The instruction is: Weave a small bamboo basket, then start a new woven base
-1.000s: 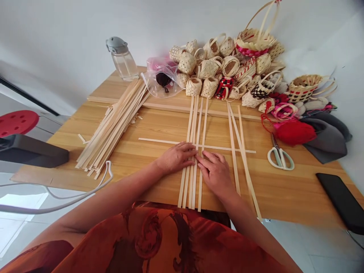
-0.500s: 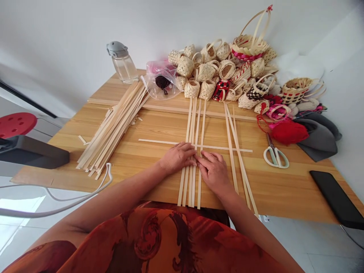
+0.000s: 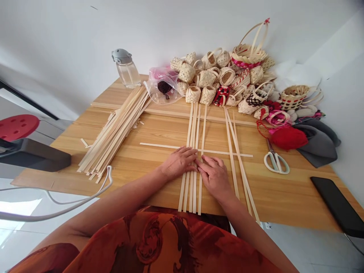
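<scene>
Several pale flat weaving strips (image 3: 195, 191) lie side by side, running away from me across the wooden table. One thin strip (image 3: 159, 145) crosses them from left to right. My left hand (image 3: 178, 163) lies over the left part of the group, its fingers closed together on the strips just below the crossing. Close against it, my right hand (image 3: 214, 174) has bent fingers pressed on the rightmost strips of the group. The fingertips of both hands nearly meet, and they partly hide the crossing. Further right, a few loose strips (image 3: 233, 167) lie at a slant under the cross strip.
A thick bundle of strips (image 3: 113, 140) lies at left, near a water bottle (image 3: 127, 72). Small woven baskets (image 3: 207, 77) are heaped at the back. Scissors (image 3: 274, 159), red yarn (image 3: 290, 137) and a black phone (image 3: 337, 204) lie at right. A white cable (image 3: 93, 193) hangs at left.
The whole view has shifted slightly, with everything sitting a little lower in the picture. Both hands keep their place at the crossing, with barely any finger movement.
</scene>
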The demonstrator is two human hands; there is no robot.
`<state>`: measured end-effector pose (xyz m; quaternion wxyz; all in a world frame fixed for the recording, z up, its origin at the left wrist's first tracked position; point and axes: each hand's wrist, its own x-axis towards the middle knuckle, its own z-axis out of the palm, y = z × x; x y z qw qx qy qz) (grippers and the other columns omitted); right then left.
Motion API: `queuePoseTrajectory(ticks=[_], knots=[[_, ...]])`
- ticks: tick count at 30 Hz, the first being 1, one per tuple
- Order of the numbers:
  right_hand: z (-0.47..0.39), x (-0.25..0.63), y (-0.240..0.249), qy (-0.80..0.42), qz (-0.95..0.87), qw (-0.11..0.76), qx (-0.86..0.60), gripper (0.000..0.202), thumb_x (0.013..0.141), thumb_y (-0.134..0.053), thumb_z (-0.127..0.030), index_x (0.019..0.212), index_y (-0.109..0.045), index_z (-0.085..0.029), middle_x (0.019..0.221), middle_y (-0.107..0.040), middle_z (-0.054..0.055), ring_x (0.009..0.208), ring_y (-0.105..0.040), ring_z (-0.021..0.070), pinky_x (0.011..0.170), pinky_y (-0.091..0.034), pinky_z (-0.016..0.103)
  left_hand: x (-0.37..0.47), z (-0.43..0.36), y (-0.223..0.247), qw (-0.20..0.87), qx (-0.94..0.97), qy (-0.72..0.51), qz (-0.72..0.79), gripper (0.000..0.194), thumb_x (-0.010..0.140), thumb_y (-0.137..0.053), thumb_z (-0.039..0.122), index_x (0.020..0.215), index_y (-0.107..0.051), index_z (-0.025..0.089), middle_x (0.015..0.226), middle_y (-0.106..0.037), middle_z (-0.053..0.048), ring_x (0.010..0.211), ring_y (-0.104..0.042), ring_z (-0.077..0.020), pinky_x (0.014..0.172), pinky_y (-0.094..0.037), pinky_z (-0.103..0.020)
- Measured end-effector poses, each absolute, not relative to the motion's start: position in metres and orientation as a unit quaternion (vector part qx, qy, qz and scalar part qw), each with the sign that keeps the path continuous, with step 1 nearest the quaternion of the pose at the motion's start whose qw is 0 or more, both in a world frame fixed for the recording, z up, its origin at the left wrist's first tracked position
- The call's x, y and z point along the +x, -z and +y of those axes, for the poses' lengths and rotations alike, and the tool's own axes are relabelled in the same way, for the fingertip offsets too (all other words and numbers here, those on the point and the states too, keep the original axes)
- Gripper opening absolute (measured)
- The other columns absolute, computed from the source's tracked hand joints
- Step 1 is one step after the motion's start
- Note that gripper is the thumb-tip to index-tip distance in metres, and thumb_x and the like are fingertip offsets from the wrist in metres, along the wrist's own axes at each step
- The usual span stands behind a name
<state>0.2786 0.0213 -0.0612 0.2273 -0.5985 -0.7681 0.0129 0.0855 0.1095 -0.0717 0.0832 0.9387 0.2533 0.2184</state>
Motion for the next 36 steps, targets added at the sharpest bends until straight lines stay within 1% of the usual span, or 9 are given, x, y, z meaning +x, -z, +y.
queuePoseTrajectory(ticks=[4, 6, 9, 11, 12, 17, 27, 36], knots=[[0.0216, 0.2777, 0.0611, -0.012, -0.768, 0.231, -0.596, 0.031, 0.098, -0.050, -0.029, 0.122, -0.070, -0.031, 0.130, -0.066, 0.004, 0.114, -0.052, 0.0284, 0.097, -0.044, 0.047, 0.0855, 0.1085, 0.0696, 0.081, 0.942, -0.207, 0.252, 0.051, 0.090, -0.056, 0.054, 0.125, -0.060, 0.017, 0.133, -0.063, -0.012, 0.130, -0.054, -0.0291, 0.112, -0.041, -0.049], [0.0211, 0.2771, 0.0624, -0.013, -0.764, 0.238, -0.599, 0.033, 0.097, -0.051, -0.030, 0.125, -0.068, -0.029, 0.129, -0.066, 0.005, 0.114, -0.053, 0.0290, 0.099, -0.044, 0.048, 0.0854, 0.1082, 0.0696, 0.076, 0.942, -0.204, 0.257, 0.052, 0.090, -0.054, 0.055, 0.126, -0.060, 0.017, 0.134, -0.063, -0.012, 0.130, -0.054, -0.0292, 0.112, -0.041, -0.049], [0.0210, 0.2772, 0.0662, -0.006, -0.754, 0.263, -0.602, 0.040, 0.096, -0.053, -0.032, 0.133, -0.062, -0.020, 0.132, -0.063, 0.011, 0.117, -0.053, 0.0307, 0.102, -0.043, 0.050, 0.0852, 0.1082, 0.0700, 0.071, 0.942, -0.199, 0.263, 0.053, 0.090, -0.053, 0.057, 0.125, -0.061, 0.017, 0.134, -0.063, -0.012, 0.130, -0.054, -0.0292, 0.112, -0.041, -0.048], [0.0215, 0.2779, 0.0684, -0.001, -0.751, 0.272, -0.602, 0.043, 0.095, -0.054, -0.033, 0.133, -0.060, -0.015, 0.132, -0.062, 0.015, 0.118, -0.052, 0.0315, 0.103, -0.042, 0.051, 0.0851, 0.1084, 0.0704, 0.068, 0.942, -0.195, 0.265, 0.053, 0.090, -0.053, 0.057, 0.123, -0.062, 0.017, 0.134, -0.063, -0.012, 0.130, -0.054, -0.0293, 0.113, -0.040, -0.047], [0.0218, 0.2782, 0.0689, 0.000, -0.751, 0.270, -0.602, 0.043, 0.095, -0.054, -0.034, 0.132, -0.061, -0.014, 0.131, -0.063, 0.015, 0.118, -0.052, 0.0315, 0.104, -0.042, 0.050, 0.0850, 0.1085, 0.0707, 0.067, 0.942, -0.195, 0.265, 0.053, 0.090, -0.052, 0.057, 0.123, -0.062, 0.016, 0.135, -0.063, -0.012, 0.130, -0.054, -0.0293, 0.113, -0.040, -0.047], [0.0231, 0.2788, 0.0673, -0.005, -0.759, 0.252, -0.600, 0.037, 0.096, -0.053, -0.033, 0.127, -0.065, -0.016, 0.131, -0.064, 0.012, 0.117, -0.053, 0.0298, 0.104, -0.042, 0.048, 0.0847, 0.1082, 0.0715, 0.061, 0.942, -0.200, 0.261, 0.054, 0.091, -0.052, 0.057, 0.126, -0.061, 0.017, 0.135, -0.062, -0.012, 0.131, -0.053, -0.0289, 0.113, -0.040, -0.047], [0.0222, 0.2764, 0.0668, 0.018, -0.762, 0.236, -0.602, 0.039, 0.095, -0.056, -0.032, 0.127, -0.066, -0.013, 0.130, -0.065, 0.011, 0.116, -0.051, 0.0294, 0.105, -0.042, 0.046, 0.0848, 0.1068, 0.0660, 0.050, 0.946, -0.184, 0.262, 0.057, 0.092, -0.048, 0.058, 0.130, -0.060, 0.017, 0.136, -0.062, -0.008, 0.129, -0.052, -0.0283, 0.112, -0.041, -0.043], [0.0215, 0.2755, 0.0659, 0.022, -0.762, 0.220, -0.608, 0.039, 0.095, -0.056, -0.032, 0.128, -0.065, -0.014, 0.132, -0.064, 0.009, 0.116, -0.051, 0.0294, 0.103, -0.042, 0.045, 0.0852, 0.1072, 0.0667, 0.031, 0.951, -0.174, 0.255, 0.059, 0.093, -0.047, 0.058, 0.133, -0.059, 0.016, 0.137, -0.061, -0.009, 0.128, -0.052, -0.0283, 0.111, -0.041, -0.043]])
